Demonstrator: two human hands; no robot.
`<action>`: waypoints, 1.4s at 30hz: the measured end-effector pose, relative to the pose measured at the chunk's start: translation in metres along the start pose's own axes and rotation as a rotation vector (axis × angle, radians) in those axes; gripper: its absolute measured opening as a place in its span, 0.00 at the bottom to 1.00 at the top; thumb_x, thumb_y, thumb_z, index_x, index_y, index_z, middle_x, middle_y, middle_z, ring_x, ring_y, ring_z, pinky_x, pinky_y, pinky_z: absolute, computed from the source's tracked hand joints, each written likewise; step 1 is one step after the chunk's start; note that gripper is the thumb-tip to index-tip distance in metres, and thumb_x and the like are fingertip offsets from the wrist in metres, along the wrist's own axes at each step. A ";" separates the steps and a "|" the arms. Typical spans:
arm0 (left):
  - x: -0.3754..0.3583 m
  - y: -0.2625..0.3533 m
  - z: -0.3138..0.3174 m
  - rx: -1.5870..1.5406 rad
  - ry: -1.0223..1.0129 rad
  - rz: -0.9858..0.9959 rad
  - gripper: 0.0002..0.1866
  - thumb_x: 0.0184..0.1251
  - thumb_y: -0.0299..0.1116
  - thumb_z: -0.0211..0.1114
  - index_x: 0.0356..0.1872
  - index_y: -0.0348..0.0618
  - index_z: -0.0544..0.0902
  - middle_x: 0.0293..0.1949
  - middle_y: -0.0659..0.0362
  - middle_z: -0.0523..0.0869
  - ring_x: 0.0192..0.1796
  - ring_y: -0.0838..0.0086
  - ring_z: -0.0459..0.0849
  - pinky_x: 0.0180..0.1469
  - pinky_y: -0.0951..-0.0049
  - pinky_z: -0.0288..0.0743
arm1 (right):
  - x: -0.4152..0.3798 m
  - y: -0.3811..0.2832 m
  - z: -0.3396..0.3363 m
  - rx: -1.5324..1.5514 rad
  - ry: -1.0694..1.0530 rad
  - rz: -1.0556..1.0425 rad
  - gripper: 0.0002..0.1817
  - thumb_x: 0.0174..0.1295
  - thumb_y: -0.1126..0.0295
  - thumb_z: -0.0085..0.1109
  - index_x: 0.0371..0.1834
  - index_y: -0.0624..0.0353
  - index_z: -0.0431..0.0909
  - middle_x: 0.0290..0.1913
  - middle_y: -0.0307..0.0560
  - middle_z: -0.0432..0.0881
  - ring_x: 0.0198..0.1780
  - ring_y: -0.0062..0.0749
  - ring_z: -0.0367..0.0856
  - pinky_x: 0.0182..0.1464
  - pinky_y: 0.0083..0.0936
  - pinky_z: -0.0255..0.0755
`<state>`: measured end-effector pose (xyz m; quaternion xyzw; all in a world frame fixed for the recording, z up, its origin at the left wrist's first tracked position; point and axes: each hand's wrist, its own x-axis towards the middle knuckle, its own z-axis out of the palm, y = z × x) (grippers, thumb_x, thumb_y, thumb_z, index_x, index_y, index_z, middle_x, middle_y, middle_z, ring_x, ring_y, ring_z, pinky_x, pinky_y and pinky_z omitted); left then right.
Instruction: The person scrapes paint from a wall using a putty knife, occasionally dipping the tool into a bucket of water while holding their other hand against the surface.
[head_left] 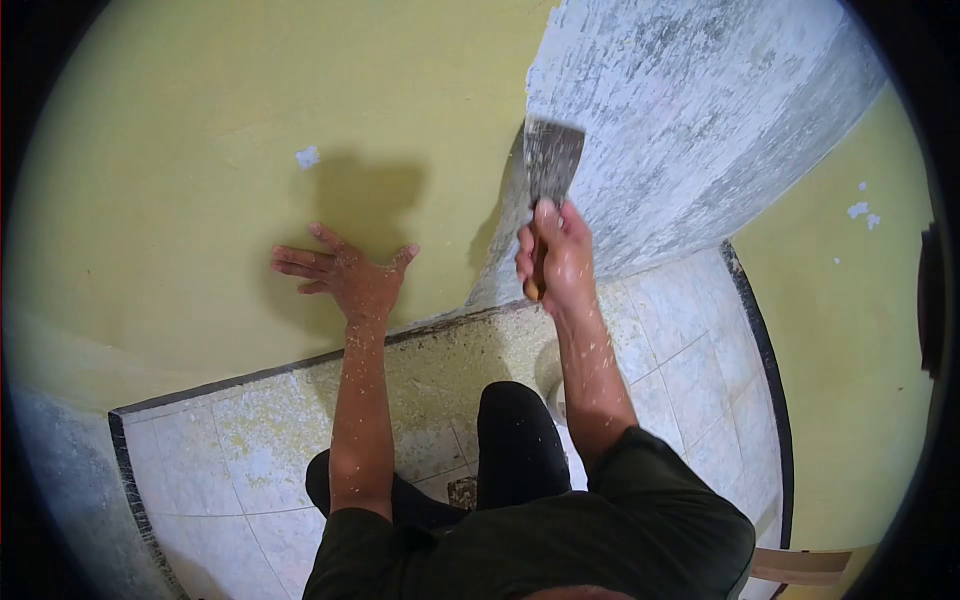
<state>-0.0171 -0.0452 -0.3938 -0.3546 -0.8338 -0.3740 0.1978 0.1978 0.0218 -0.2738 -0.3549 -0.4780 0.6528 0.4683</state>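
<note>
My right hand is wrapped round the wooden handle of a putty knife, its wide metal blade pointing up the wall. The blade lies at the border between the yellow paint and the scraped, grey-white bare surface. To the left, my left hand is spread with its fingers apart against or just in front of the yellow wall, holding nothing. Small paint flakes dot both forearms.
Yellow flakes are scattered over the tiled floor along the wall's foot. A dark skirting strip edges the floor on the right. A wooden piece shows at the lower right. My bent knees are below.
</note>
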 end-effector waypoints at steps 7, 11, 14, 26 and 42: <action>0.003 0.002 -0.001 0.030 -0.024 -0.030 0.82 0.33 0.77 0.73 0.77 0.50 0.23 0.69 0.19 0.18 0.70 0.18 0.18 0.54 0.10 0.48 | -0.015 0.032 -0.009 -0.001 0.013 0.074 0.11 0.75 0.59 0.52 0.41 0.54 0.67 0.21 0.37 0.71 0.14 0.22 0.67 0.15 0.21 0.62; 0.002 0.003 -0.002 0.019 -0.057 -0.050 0.82 0.33 0.77 0.73 0.76 0.50 0.23 0.68 0.19 0.18 0.70 0.18 0.18 0.54 0.10 0.48 | -0.006 0.016 -0.009 0.036 -0.032 0.033 0.10 0.75 0.60 0.52 0.41 0.53 0.67 0.20 0.37 0.71 0.13 0.22 0.67 0.14 0.21 0.62; 0.002 0.003 -0.003 0.043 -0.055 -0.049 0.82 0.33 0.77 0.73 0.77 0.50 0.23 0.68 0.19 0.18 0.70 0.18 0.19 0.54 0.10 0.49 | -0.011 0.028 -0.009 0.014 -0.039 0.018 0.11 0.75 0.58 0.52 0.42 0.52 0.67 0.21 0.38 0.71 0.15 0.23 0.68 0.16 0.21 0.63; 0.002 0.000 -0.002 0.055 -0.006 0.007 0.82 0.33 0.78 0.72 0.76 0.49 0.22 0.68 0.18 0.18 0.70 0.17 0.19 0.53 0.10 0.51 | -0.013 0.028 -0.012 -0.028 -0.029 0.064 0.09 0.76 0.60 0.51 0.43 0.53 0.69 0.21 0.37 0.71 0.15 0.22 0.67 0.16 0.22 0.63; 0.002 0.002 -0.004 0.020 -0.035 -0.031 0.81 0.34 0.78 0.72 0.76 0.52 0.22 0.69 0.21 0.17 0.71 0.19 0.18 0.54 0.09 0.49 | 0.004 0.000 -0.004 0.061 -0.077 -0.024 0.12 0.74 0.59 0.55 0.41 0.53 0.67 0.20 0.38 0.72 0.14 0.23 0.67 0.15 0.21 0.63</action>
